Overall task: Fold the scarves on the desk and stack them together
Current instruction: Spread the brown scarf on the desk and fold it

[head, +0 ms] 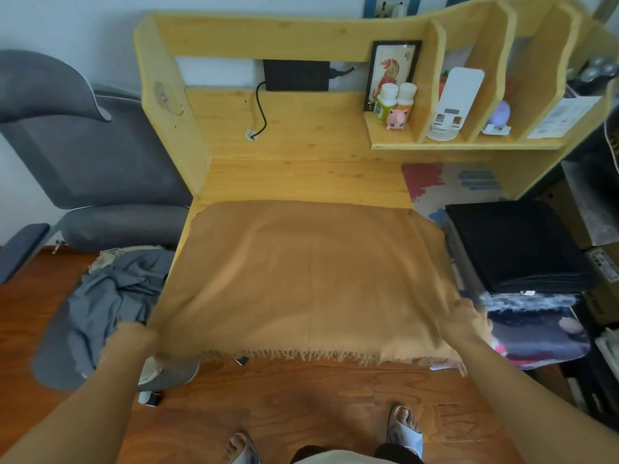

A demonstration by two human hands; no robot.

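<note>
Holding the fringed tan scarf (308, 276) flat on the wooden surface (301, 179), left hand (134, 336) and right hand (469, 323) each grip a near corner.

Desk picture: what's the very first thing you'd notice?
The big tan scarf spread flat over the desk, its fringe hanging off the near edge. The left hand and right hand hold its near corners. A folded black scarf sits to the right; a crumpled grey one hangs on the left.
</note>
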